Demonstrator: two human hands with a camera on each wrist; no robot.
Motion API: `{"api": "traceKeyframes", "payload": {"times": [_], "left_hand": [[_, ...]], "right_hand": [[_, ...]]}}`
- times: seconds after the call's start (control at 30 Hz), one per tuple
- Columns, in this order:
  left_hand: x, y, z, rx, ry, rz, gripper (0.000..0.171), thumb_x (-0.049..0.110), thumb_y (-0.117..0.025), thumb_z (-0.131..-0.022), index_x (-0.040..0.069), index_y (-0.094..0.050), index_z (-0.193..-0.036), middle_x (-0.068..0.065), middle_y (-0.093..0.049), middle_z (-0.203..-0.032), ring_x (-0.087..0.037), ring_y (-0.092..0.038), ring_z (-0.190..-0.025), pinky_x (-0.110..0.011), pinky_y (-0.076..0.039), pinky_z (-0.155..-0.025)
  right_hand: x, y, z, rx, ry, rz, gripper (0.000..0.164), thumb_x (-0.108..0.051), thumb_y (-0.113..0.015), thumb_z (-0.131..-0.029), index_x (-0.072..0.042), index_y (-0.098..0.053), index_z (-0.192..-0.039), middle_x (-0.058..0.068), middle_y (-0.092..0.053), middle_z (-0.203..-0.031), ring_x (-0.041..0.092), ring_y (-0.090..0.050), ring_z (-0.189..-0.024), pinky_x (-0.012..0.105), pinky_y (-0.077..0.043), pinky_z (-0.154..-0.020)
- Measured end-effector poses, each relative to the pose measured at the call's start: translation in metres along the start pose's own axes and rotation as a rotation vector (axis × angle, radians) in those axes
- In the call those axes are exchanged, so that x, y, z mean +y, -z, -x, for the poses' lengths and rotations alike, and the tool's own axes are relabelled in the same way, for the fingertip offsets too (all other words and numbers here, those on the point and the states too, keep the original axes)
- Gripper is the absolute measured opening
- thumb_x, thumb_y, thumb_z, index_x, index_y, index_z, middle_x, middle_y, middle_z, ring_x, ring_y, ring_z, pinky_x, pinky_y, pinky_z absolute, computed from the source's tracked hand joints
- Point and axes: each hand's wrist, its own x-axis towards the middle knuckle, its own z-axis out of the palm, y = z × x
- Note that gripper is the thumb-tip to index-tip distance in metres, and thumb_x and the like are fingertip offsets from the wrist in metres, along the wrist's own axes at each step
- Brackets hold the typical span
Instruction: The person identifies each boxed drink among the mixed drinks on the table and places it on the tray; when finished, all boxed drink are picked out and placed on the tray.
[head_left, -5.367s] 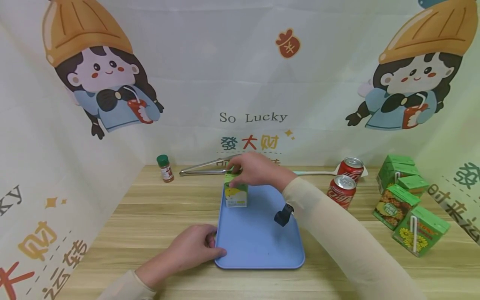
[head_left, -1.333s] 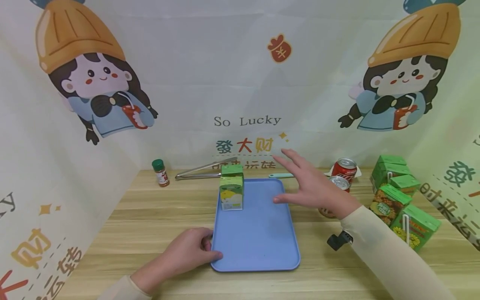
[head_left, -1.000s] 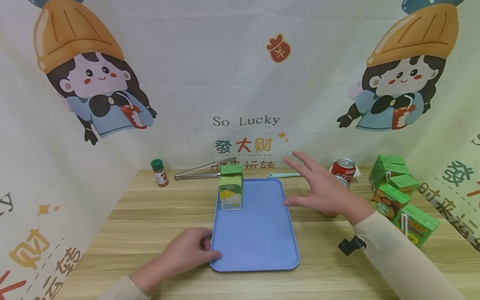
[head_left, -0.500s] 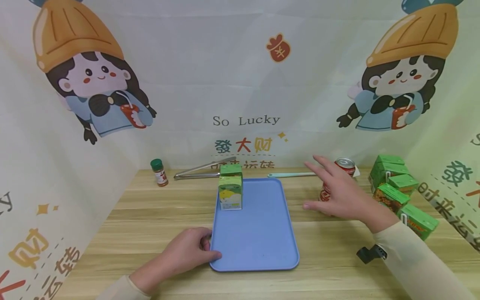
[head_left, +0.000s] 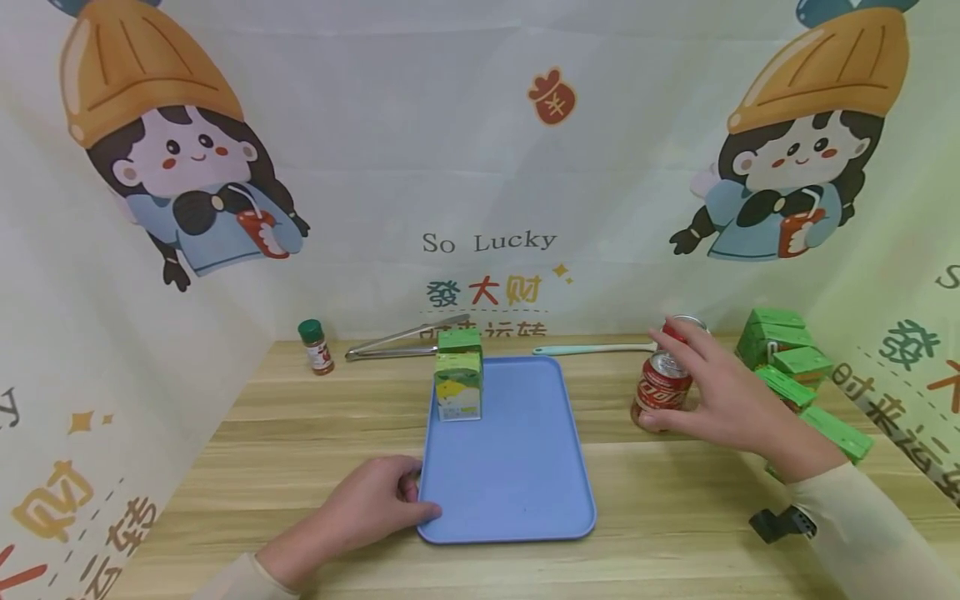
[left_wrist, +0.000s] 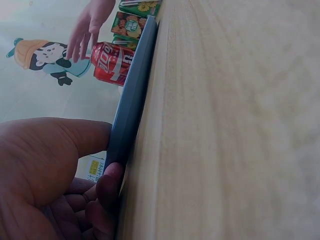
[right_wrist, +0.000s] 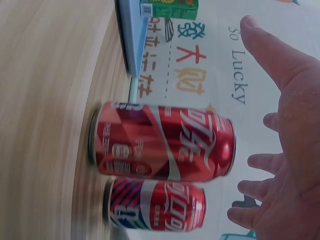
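My left hand (head_left: 360,508) pinches the left edge of a blue tray (head_left: 510,483) near its front corner, thumb on the rim and other fingers curled at the side, as the left wrist view (left_wrist: 112,150) also shows. Two green juice boxes stand one behind the other at the tray's back left, the front juice box (head_left: 459,396) with a yellow print. At the right, my right hand (head_left: 731,400) is spread above and beside a red soda can (head_left: 663,387). In the right wrist view this near can (right_wrist: 165,142) stands apart from the fingers. A second soda can (right_wrist: 157,205) stands behind it.
Several green drink cartons (head_left: 802,367) are clustered at the right, partly hidden by my right arm. Metal tongs (head_left: 397,350) and a pale green-handled utensil (head_left: 592,350) lie along the back. A green-capped spice jar (head_left: 317,347) stands back left, before the cloth backdrop (head_left: 480,167).
My right hand let go of the juice box on the tray, then moved right to the near soda can with its fingers spread. My left hand has kept its hold on the tray.
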Motion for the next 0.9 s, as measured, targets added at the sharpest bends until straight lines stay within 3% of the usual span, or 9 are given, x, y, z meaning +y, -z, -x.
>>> {"api": "traceKeyframes", "payload": {"times": [0.47, 0.9], "left_hand": [[-0.002, -0.002, 0.000, 0.001, 0.016, 0.004, 0.034, 0.034, -0.096, -0.089, 0.015, -0.067, -0.092, 0.007, -0.060, -0.074, -0.009, -0.053, -0.064, -0.027, -0.041, -0.058], [-0.001, -0.002, 0.000, 0.011, 0.015, 0.002, 0.035, 0.034, -0.096, -0.089, 0.014, -0.068, -0.094, 0.007, -0.059, -0.074, -0.008, -0.052, -0.064, -0.027, -0.041, -0.058]], "right_hand": [[0.020, 0.013, 0.027, 0.058, -0.011, 0.083, 0.118, -0.051, -0.102, -0.077, -0.014, -0.041, -0.171, 0.027, -0.035, -0.173, 0.059, -0.039, -0.151, 0.083, -0.040, -0.107], [0.038, 0.029, 0.046, 0.013, -0.110, 0.112, 0.119, -0.053, -0.099, -0.081, -0.013, -0.036, -0.173, 0.031, -0.032, -0.173, 0.064, -0.037, -0.150, 0.087, -0.038, -0.104]]}}
